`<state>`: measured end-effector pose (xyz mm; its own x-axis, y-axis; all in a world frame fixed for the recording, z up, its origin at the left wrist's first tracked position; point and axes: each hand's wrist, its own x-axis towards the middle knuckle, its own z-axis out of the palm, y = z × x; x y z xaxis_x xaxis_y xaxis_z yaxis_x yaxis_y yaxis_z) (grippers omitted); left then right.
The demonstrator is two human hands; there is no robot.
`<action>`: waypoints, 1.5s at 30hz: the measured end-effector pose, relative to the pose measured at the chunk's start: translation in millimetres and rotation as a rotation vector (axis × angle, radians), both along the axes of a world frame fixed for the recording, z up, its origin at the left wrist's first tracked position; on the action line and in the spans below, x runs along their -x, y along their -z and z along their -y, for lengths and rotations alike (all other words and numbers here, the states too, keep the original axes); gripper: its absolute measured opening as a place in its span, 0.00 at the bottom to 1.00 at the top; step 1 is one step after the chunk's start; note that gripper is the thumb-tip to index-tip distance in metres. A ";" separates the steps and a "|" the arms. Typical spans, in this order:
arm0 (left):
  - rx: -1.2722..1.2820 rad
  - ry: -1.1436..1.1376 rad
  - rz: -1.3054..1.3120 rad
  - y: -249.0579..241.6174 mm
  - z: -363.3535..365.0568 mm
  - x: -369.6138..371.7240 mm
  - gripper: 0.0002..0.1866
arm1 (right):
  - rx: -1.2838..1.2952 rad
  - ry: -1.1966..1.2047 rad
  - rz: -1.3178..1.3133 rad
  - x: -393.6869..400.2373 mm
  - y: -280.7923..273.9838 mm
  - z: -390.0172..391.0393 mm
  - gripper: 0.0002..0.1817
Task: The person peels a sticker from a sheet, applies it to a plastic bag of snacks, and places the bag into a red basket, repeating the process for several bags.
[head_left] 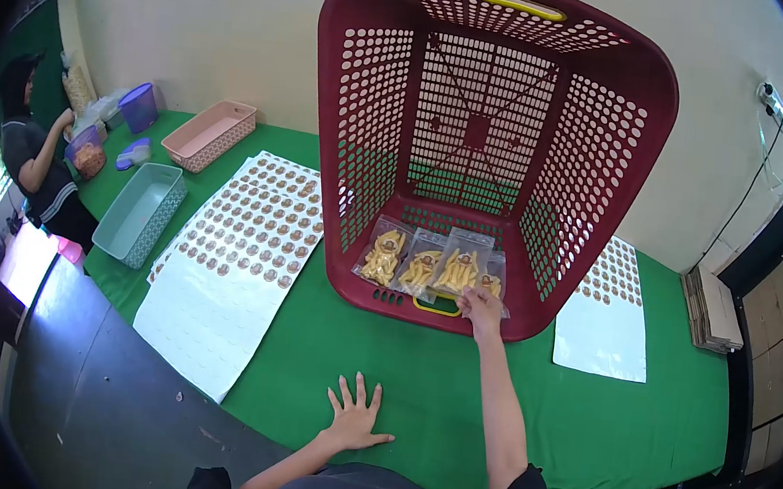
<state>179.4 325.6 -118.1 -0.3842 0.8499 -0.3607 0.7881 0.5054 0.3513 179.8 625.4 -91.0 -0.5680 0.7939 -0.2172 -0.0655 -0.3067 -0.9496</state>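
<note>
A large maroon laundry basket (353, 137) lies on its side on the green-covered table, its opening facing me. Several clear pouches of yellow snack sticks, each with a round brown label, lie side by side on its lower wall. My right hand (482, 312) reaches to the basket's front edge, fingers pinched on the lower edge of one snack pouch (460, 265). Left of it are another pouch (420, 266) and a leftmost pouch (383, 253); one more is partly covered on the right. My left hand (356, 420) rests flat on the green cloth, fingers spread.
Sheets of round stickers (230, 257) lie left of the basket, and another sheet (604, 312) lies right. A mint basket (142, 213) and a pink basket (209, 135) stand at left. Another person (37, 154) handles a bag there. Flattened cardboard (710, 308) leans at right.
</note>
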 end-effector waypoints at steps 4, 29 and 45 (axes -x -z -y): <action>0.003 0.001 -0.008 1.5 -0.4 0.0 0.54 | -0.010 0.045 0.035 7.5 4.3 -12.3 0.11; 0.017 0.014 -0.026 -2.0 -1.6 -0.8 0.55 | -1.365 0.039 0.829 -21.1 17.6 21.7 0.23; 0.000 -0.020 -0.035 9.2 -0.1 -1.0 0.53 | -1.025 -0.343 0.498 -115.6 27.6 221.8 0.23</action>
<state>180.4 325.7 -127.3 -0.4134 0.8420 -0.3465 0.7895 0.5211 0.3242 295.4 403.7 -118.6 -0.8178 0.5490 0.1729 0.3176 0.6809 -0.6599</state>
